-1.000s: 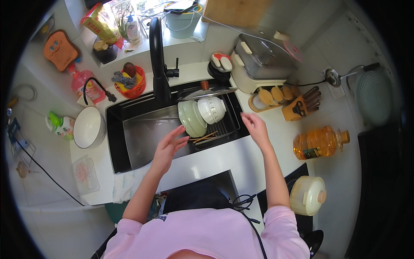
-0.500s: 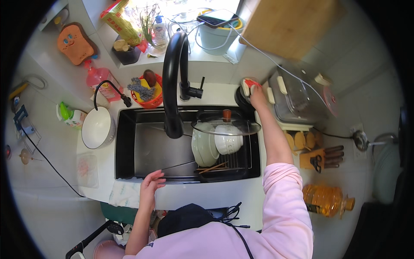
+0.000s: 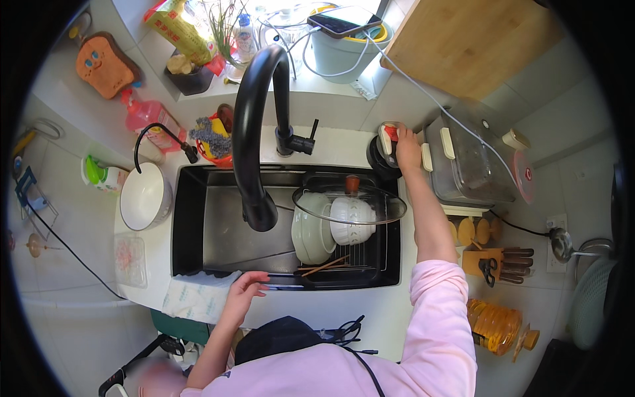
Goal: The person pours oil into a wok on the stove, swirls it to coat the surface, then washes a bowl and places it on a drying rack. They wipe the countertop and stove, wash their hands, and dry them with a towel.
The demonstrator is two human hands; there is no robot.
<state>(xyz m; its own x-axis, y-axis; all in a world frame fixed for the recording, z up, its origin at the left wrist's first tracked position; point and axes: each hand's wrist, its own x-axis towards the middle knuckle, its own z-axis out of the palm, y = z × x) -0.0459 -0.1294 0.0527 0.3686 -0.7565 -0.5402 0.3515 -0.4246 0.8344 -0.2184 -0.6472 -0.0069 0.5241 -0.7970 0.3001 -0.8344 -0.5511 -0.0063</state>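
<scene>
Pink sleeve (image 3: pixel 440 291), rolled above the forearm: beyond it we list the right hand (image 3: pixel 409 153), curled down over a red-and-white item (image 3: pixel 385 137) seated on top of a black round container (image 3: pixel 381 163); its fingertips are hidden, so we cannot tell whether they are clamped on anything. Left hand (image 3: pixel 247 291), well apart from the right: empty, its fingers (image 3: pixel 258 275) loosely spread, at the near rim of the black sink (image 3: pixel 187 231); contact with the rim we cannot confirm. The container and its item we place directly under the right hand, behind the sink's far right corner, and well away from the left. In the sink, right half, we count one pale green bowl (image 3: pixel 305 235), one white bowl (image 3: pixel 349 229) beside it, one glass lid (image 3: pixel 383 206) tilted above both, and wooden chopsticks (image 3: pixel 325 265) on a wire rack (image 3: pixel 370 251). Outward again, we enter a black faucet (image 3: pixel 251 132) arching over the basin, and, on the left counter, a larger white bowl (image 3: pixel 143 195).
</scene>
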